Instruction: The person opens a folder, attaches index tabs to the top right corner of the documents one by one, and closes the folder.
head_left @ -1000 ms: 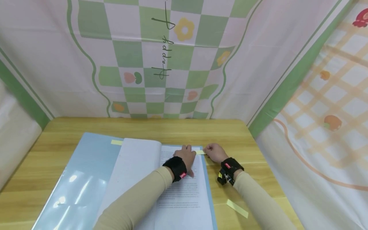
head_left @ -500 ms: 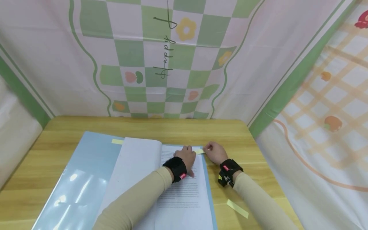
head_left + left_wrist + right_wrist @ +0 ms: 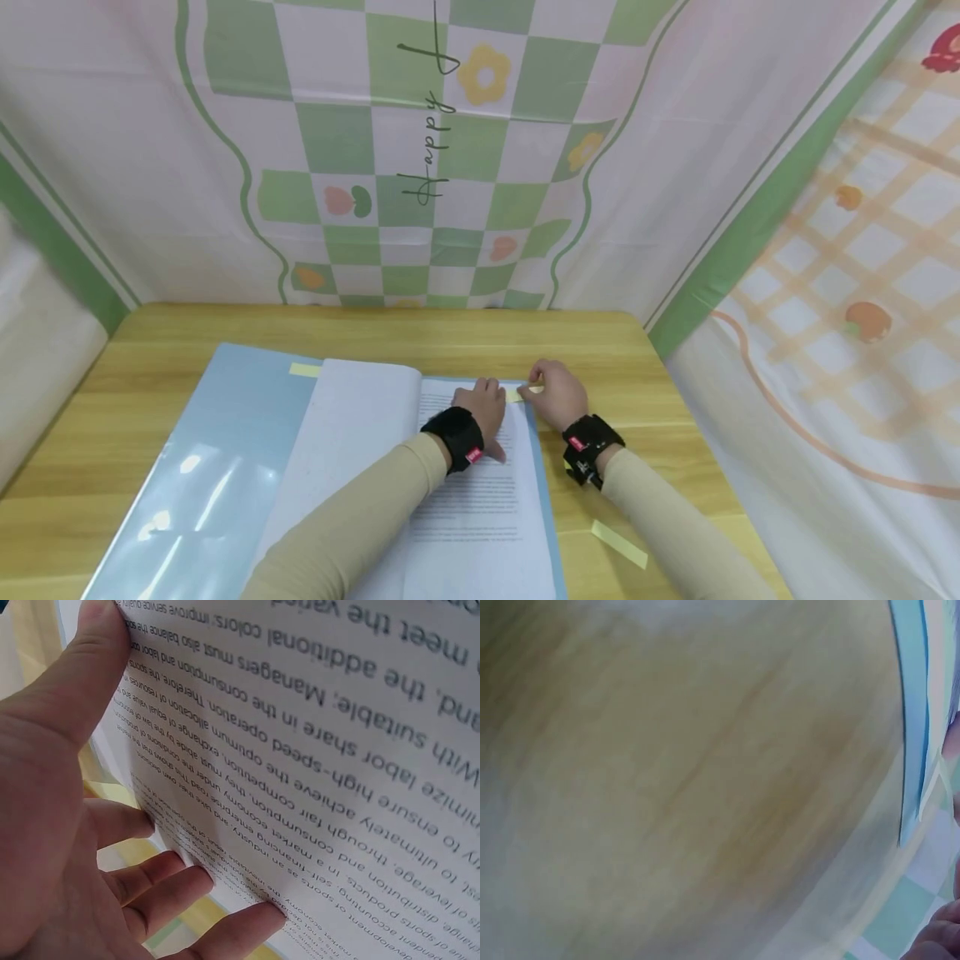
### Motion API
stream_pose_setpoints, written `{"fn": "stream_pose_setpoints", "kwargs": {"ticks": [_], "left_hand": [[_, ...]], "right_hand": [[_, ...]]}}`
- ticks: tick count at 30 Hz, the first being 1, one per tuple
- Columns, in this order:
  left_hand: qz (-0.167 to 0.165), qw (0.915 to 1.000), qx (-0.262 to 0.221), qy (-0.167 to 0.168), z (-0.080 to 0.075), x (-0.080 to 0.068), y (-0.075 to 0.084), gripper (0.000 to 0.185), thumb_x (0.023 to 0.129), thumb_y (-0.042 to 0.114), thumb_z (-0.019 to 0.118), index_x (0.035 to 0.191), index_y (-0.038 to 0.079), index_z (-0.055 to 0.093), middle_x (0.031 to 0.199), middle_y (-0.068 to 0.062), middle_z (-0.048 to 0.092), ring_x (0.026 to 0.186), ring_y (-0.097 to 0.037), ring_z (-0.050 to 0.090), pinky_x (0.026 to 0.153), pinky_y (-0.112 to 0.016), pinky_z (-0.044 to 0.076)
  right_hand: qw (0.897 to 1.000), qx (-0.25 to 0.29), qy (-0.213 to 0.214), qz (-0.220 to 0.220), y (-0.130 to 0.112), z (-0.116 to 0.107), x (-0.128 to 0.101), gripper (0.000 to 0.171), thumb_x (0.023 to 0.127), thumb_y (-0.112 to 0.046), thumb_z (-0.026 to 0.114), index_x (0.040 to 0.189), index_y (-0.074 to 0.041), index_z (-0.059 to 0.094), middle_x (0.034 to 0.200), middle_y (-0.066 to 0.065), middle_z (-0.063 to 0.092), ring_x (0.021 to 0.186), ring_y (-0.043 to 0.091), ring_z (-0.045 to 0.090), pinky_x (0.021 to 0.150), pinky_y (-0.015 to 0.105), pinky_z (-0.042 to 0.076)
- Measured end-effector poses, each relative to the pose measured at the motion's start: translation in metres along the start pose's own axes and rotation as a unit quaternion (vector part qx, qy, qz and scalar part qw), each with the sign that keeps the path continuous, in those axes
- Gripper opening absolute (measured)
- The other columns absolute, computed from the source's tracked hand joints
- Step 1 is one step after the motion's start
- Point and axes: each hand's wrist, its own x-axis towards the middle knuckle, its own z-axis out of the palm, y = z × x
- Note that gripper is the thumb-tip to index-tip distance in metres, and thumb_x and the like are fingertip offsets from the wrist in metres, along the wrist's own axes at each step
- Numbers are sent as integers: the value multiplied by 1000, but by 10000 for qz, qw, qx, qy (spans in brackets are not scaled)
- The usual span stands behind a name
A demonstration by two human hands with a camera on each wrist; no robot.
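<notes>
A blue folder lies spread on the table with white sheets in it. My left hand rests on the printed page near its top; in the left wrist view its fingers lie spread and nearly straight against the paper. At the page's top right corner is a pale yellow paper strip, one end on the page. My right hand pinches the strip's other end, which looks bent up. The right wrist view catches only curled fingertips and the strip's pale loop beside the folder's edge.
A second yellow strip lies on the wooden table right of the folder. Another strip is on the folder's left cover. Patterned cloth hangs behind and at the sides.
My right hand has shifted slightly left and away from me, drawing the strip's free end up and over toward the page. My left hand stays almost still.
</notes>
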Motion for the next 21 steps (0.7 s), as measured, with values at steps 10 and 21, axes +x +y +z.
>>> {"fn": "stream_pose_setpoints", "kwargs": {"ticks": [10,21], "left_hand": [[25,9998,-181,-69,-3,-5,0,116,63,91,66,154,21,46,129,-2,50,110,-16,49,61,-32,53],[-125,9976,-671,-90,0,-4,5,99,63,82,77,138,19,59,123,-6,54,106,-21,55,63,-41,57]], "right_hand": [[9997,-190,-173,13,-5,10,-1,32,90,-33,78,68,-20,58,64,-4,56,54,15,50,48,31,39],[9988,43,-415,240,-10,13,-5,34,93,-32,74,68,-17,58,60,-2,54,54,16,49,49,30,37]]}}
